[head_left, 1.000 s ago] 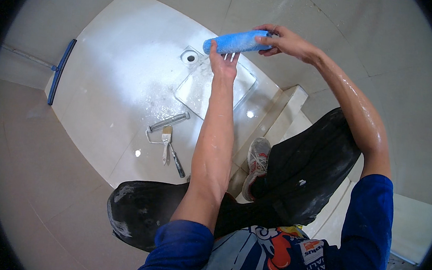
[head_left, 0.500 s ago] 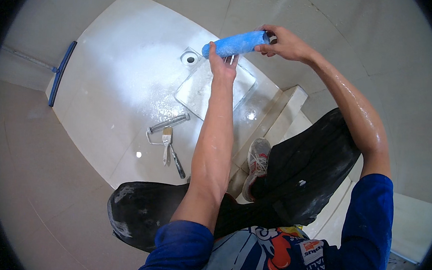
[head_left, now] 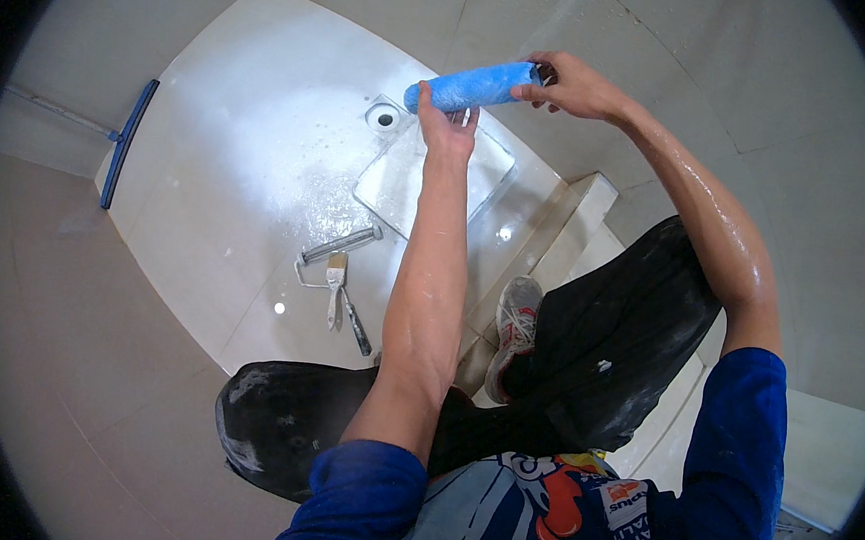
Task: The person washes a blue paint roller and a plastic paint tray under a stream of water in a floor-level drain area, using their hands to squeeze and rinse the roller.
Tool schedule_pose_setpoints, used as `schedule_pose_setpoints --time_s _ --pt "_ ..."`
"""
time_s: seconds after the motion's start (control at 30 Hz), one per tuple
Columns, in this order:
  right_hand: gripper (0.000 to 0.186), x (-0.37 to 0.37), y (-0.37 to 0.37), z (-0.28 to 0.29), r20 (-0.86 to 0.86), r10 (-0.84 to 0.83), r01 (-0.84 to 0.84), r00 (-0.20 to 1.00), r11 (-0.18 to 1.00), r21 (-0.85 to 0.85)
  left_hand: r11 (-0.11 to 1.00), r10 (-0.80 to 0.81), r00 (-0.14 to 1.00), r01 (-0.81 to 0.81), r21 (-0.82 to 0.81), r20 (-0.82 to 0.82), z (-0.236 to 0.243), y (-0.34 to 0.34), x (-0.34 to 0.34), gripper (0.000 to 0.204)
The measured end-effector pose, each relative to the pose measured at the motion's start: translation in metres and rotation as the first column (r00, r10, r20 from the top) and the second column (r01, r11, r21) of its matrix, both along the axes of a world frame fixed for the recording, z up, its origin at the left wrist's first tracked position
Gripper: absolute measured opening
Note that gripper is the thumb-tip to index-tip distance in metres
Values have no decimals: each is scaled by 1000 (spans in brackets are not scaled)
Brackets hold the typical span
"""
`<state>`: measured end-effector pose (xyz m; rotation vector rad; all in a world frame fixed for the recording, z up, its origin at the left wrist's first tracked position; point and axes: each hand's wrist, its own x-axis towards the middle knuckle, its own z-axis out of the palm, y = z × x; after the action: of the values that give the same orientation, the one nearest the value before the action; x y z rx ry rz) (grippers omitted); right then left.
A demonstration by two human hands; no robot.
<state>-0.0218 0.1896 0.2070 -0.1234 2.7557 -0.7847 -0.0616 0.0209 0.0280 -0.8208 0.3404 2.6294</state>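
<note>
Aloft, the blue roller sleeve (head_left: 475,86) lies slantwise above the wet floor (head_left: 190,223) | my left hand (head_left: 446,131) cradles its left end, thumb upon it | my right hand (head_left: 583,88) grasps its right end | below, a round drain (head_left: 387,118), a roller frame (head_left: 356,240) and an overlapping paintbrush (head_left: 335,288) | leftmost, a squeegee (head_left: 129,143) by the wall (head_left: 138,29).

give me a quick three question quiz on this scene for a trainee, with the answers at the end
1. Which hand grips the right end of the blue roller sleeve?

2. True or false: the paintbrush lies with its bristles pointing away from the person.

3. Which item is at the left edge of the pale floor?
a) a bucket
b) a squeegee
c) a coiled hose

Key: 1. The right hand. 2. True. 3. b.
</note>
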Motion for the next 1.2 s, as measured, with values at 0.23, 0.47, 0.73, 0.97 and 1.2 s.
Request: schedule_pose_setpoints --time_s 0.23,0.47,0.73,0.97,1.2 --pt "71 -1 7 -7 11 -51 51 999 998 -19 1000 -12 1000 13 -15 22 11 -1 -6 67" --pt "75 2 12 -2 110 5 -12 994 998 62 997 -35 999 37 -69 30 23 0 -4 59" --pt "69 0 16 -11 -47 119 -107 992 973 205 995 -82 996 83 -49 29 22 -1 -6 63" --pt "82 2 9 -4 132 150 -190 980 901 389 989 -148 988 146 -31 -47 17 5 0 73" --pt "74 3 8 -7 187 201 -262 961 879 399 964 -264 959 258 -67 -103 20 24 13 79"
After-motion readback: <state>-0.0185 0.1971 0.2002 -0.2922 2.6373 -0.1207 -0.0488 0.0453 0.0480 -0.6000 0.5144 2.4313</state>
